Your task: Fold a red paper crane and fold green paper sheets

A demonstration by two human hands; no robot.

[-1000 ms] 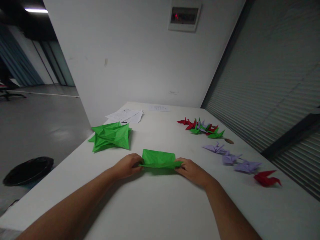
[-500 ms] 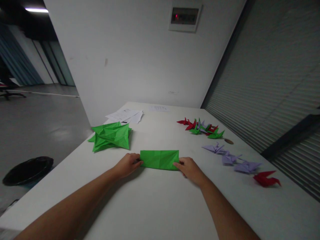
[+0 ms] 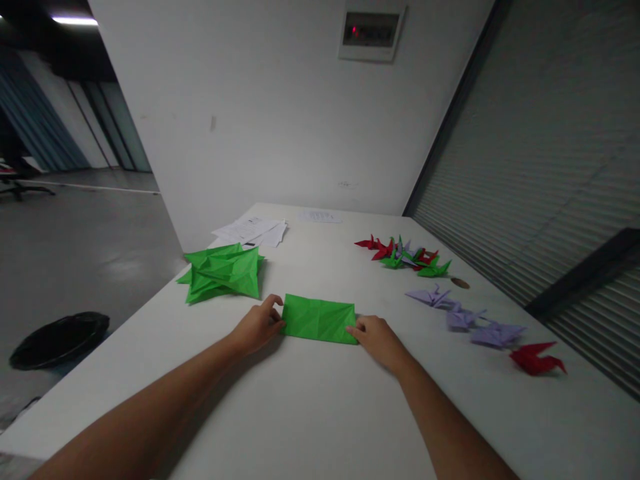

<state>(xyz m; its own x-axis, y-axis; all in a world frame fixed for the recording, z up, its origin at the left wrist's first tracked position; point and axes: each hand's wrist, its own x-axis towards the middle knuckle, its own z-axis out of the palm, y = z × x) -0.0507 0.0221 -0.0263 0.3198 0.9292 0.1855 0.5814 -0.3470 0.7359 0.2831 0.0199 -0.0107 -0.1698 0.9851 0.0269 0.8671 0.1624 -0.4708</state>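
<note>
A green sheet of origami paper (image 3: 319, 320), folded into a rectangle with crease lines across it, lies low over the table in front of me. My left hand (image 3: 259, 325) is at its left edge, thumb against the paper and index finger raised and bent beside the upper corner. At the lower right corner my right hand (image 3: 375, 337) pinches the paper, thumb on top; its other fingers are partly hidden underneath. To the left lies a pile of creased green paper sheets (image 3: 223, 273).
Folded paper cranes in red, green and purple cluster (image 3: 400, 255) at the back right. Nearer stand purple cranes (image 3: 495, 333) and a red crane (image 3: 537, 359). Printed papers (image 3: 250, 230) lie at the back left. A black-lined bin (image 3: 60, 341) stands beside the white table (image 3: 310, 413).
The green paper has tilted slightly, its left end up and its right end down. My left index finger has lifted off the paper's edge. My right hand has hardly moved.
</note>
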